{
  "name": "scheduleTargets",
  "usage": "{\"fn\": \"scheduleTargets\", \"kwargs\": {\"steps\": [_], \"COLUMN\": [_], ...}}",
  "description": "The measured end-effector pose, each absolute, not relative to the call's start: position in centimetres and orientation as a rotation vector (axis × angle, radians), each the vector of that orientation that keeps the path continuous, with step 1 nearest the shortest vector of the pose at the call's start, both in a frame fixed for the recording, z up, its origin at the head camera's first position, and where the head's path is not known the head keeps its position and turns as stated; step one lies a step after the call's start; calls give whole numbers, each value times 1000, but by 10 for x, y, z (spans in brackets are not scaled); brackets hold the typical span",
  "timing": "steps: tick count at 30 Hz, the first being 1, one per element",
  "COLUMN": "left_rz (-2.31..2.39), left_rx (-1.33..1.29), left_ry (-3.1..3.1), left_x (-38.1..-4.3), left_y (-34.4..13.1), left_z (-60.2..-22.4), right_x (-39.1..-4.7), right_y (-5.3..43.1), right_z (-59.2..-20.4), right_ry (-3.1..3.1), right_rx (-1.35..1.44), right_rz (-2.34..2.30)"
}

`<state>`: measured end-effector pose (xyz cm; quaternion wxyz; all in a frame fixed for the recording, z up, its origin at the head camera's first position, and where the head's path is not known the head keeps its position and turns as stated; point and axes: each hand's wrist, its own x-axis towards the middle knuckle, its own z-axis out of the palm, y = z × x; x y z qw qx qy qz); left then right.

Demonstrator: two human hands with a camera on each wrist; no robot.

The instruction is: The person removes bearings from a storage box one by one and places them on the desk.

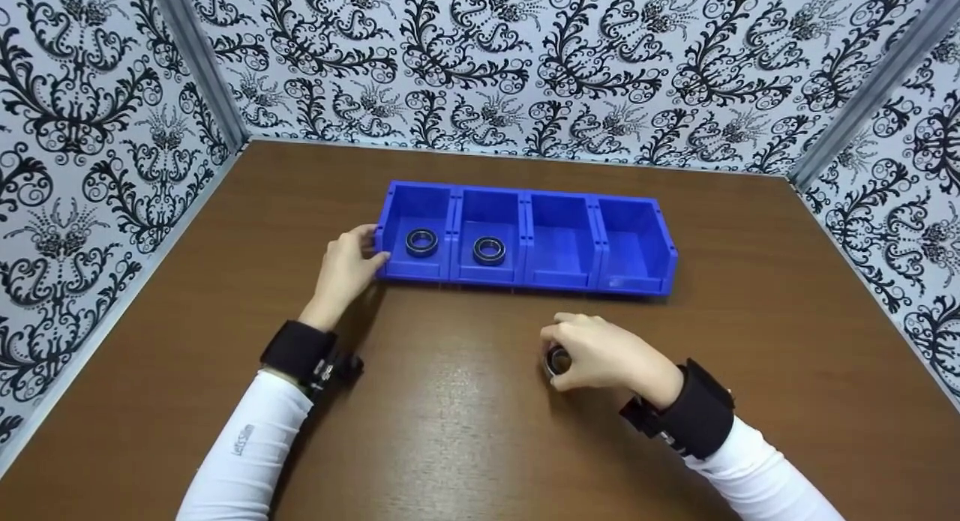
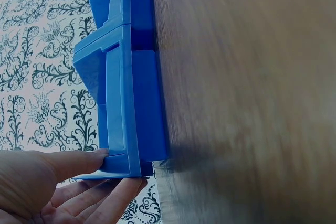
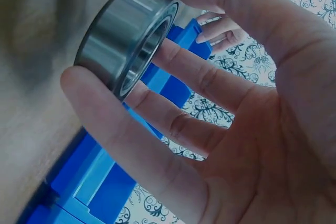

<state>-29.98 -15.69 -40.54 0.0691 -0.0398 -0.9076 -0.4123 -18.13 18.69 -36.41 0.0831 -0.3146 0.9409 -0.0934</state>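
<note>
L hand (image 1: 346, 262) pinches end of blue tray (image 1: 559, 279), ctr.; R hand (image 1: 600, 352) grips metal ring (image 3: 113, 35), low ctr.
L prob. steadies tray; R, half-curled, spans ring's outside, prob. for control.

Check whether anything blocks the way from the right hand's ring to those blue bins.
Nothing visible lies between the metal ring in the right hand and the blue bins; only their low front lip rises along the near edge. The left hand grips the left end, to one side.
</note>
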Motion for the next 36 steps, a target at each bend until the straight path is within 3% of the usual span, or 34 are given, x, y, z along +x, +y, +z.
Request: {"fn": "scheduleTargets", "kwargs": {"steps": [36], "left_rz": [-1235], "left_rx": [-126], "left_ry": [-2734], "left_x": [-300], "left_y": [-157], "left_z": [-406], "right_x": [-178], "right_y": [191], "right_z": [-383], "right_ry": [2813], "right_rx": [-993], "right_rz": [-251]}}
